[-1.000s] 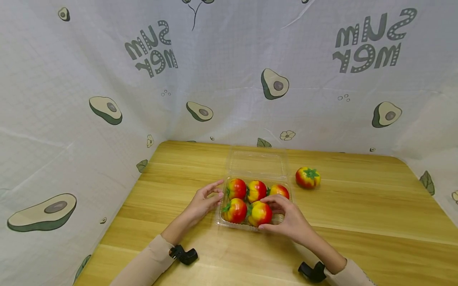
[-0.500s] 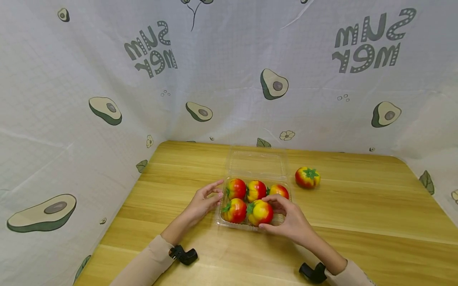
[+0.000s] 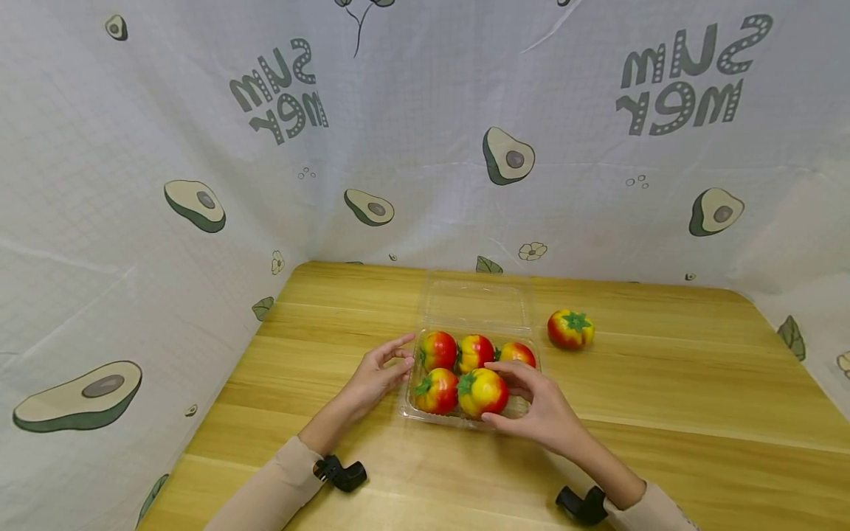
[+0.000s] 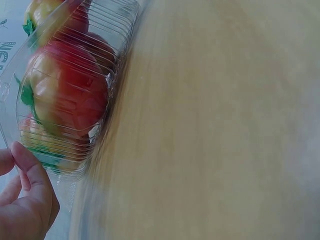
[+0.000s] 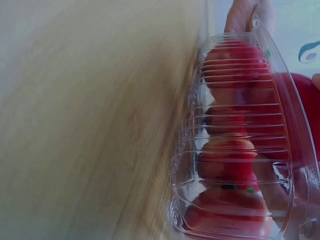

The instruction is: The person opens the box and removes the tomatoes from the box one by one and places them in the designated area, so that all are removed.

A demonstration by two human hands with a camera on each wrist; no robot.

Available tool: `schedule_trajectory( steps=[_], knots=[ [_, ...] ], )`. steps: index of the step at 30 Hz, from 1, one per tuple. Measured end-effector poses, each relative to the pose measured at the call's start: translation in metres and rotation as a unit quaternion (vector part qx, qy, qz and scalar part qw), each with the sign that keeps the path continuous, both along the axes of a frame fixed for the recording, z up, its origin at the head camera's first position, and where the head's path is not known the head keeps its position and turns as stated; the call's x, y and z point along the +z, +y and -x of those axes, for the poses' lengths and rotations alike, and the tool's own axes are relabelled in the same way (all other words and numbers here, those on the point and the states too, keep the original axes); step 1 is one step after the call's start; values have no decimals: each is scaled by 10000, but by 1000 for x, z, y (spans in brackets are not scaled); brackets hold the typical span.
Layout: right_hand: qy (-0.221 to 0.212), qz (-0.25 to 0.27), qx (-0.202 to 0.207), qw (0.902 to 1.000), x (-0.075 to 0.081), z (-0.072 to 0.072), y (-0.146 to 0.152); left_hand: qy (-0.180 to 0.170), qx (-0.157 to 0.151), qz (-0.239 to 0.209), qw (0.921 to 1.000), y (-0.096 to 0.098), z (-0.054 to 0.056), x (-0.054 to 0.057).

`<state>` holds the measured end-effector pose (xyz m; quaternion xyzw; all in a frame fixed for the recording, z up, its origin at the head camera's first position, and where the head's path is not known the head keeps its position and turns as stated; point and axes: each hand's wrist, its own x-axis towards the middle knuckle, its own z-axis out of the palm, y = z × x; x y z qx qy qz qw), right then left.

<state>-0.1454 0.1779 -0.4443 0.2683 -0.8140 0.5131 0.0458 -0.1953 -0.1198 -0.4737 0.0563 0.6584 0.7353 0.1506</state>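
Observation:
In the head view, a clear plastic clamshell box [image 3: 425,417] lies with its lid [image 3: 477,304] folded back. Several red-and-yellow tomatoes with green leafy tops sit inside, among them a front left tomato [image 3: 436,391] and a back left tomato [image 3: 438,350]. My right hand [image 3: 541,409] holds another tomato [image 3: 482,393] over the front row, fingers behind it and thumb at its near side. My left hand [image 3: 377,376] is at the box's left side; in the left wrist view its thumb and finger pinch the rim [image 4: 7,107]. The right hand's fingers are mostly hidden in the right wrist view.
One loose tomato [image 3: 571,330] lies on the wooden table [image 3: 664,369] to the right of the box. A white cloth [image 3: 425,147] printed with avocados hangs behind the table and along its sides. Black wrist cameras sit on both forearms.
The tomato in my right hand has risen slightly and turned, showing more of its yellow side and green top. My left hand and the box have stayed put.

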Motion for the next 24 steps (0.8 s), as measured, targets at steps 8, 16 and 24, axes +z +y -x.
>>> schedule_trajectory(
  steps=[8, 16, 24],
  knots=[
    [25, -21, -52, 10000, 1, -1, 3, 14, 6, -5, 10000, 0, 0, 0],
    [13, -18, -99, 9999, 1, 0, 7, -39, 36, -9, 10000, 1, -1, 3],
    [102, -36, -212, 9997, 2, 0, 12, -64, 32, -88, 9999, 1, -1, 3]
  ],
)
